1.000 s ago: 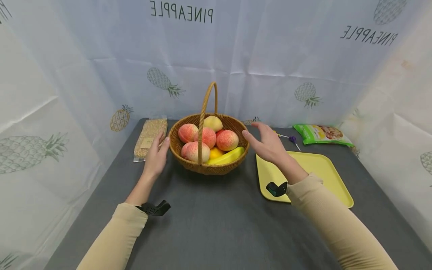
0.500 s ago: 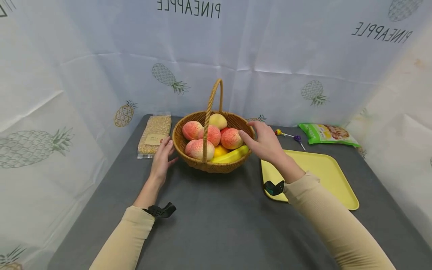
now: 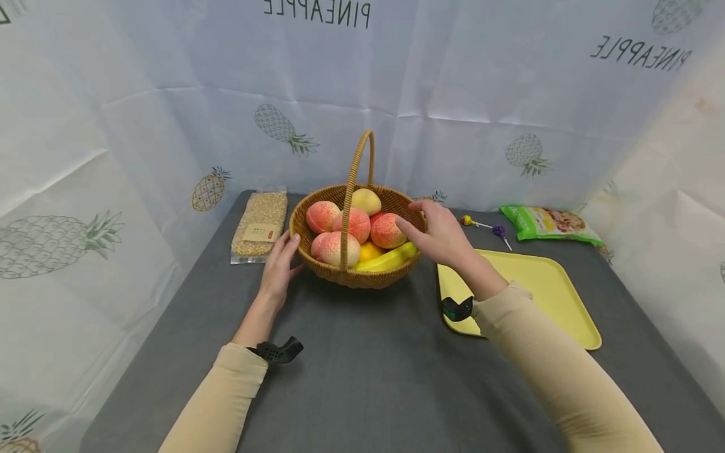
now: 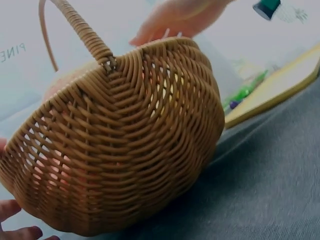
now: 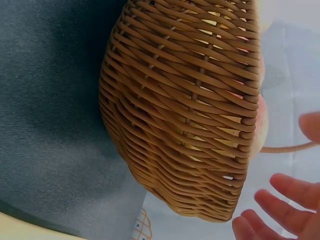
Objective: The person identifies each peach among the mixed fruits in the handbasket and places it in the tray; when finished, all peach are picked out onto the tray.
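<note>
A brown wicker basket (image 3: 362, 280) with a tall handle stands toward the back of the grey table. It holds several peaches (image 3: 387, 231), a banana (image 3: 391, 258), an orange fruit (image 3: 370, 251) and a pale yellow fruit (image 3: 365, 201). My left hand (image 3: 277, 272) is at the basket's left side, a fingertip touching the rim; the left wrist view shows its other fingers (image 4: 24, 233) low along the woven wall. Over the right rim hovers my right hand (image 3: 443, 238), its fingers spread and nothing in them. In the right wrist view those fingers (image 5: 286, 207) are apart from the wicker.
A clear bag of grains (image 3: 262, 220) lies left of the basket. To the right are a yellow tray (image 3: 544, 289), a yellow-and-red lollipop (image 3: 467, 220), a purple lollipop (image 3: 499, 231) and a green snack bag (image 3: 552, 224). A pineapple-print curtain (image 3: 442, 82) hangs behind.
My left hand has moved right and come up against the basket's side. My right hand has shifted slightly over the right rim. The whole head view has shifted a little.
</note>
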`<state>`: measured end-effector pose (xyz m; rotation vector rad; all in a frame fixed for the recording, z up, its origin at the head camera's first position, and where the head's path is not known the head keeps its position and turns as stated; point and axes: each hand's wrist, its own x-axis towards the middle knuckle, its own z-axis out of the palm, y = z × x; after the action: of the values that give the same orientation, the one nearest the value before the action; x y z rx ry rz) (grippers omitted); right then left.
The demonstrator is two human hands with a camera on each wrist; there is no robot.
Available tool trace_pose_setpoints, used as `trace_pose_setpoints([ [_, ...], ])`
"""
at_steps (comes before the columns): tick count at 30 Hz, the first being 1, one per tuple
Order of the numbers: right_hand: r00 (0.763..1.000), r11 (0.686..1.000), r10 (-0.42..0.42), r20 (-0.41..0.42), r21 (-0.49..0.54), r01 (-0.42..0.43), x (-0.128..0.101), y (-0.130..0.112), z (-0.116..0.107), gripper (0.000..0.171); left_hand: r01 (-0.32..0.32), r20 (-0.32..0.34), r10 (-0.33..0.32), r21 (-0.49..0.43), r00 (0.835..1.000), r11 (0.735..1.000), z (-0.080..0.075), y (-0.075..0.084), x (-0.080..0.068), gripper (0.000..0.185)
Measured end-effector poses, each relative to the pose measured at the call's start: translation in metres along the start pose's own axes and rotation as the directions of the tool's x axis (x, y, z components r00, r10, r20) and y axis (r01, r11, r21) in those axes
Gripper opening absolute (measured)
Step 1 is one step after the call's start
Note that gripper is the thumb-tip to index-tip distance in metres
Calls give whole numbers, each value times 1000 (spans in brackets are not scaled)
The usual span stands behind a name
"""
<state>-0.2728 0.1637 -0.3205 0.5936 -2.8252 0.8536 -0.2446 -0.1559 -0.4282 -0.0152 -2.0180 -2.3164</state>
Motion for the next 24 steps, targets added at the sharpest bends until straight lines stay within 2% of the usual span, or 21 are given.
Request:
trace_pose_setpoints([
  [5, 996, 999, 3, 86, -39, 0, 13, 1, 2, 75, 39, 35, -34, -155, 999, 987, 4, -2, -1, 72],
  [10, 988, 995, 30, 154, -98, -14, 19, 3, 5, 83, 58, 32, -51, -240, 998, 969, 8, -8, -6, 71],
  [17, 973, 981, 90, 211, -190, -49, 19, 3, 9, 89, 50, 25, -45, -275, 999, 960, 12, -15, -11, 72],
  [24, 971, 974, 112, 209, -218, -65, 24, -1, 17, 90, 49, 17, -46, -292, 999, 955, 9, -17, -12, 71],
])
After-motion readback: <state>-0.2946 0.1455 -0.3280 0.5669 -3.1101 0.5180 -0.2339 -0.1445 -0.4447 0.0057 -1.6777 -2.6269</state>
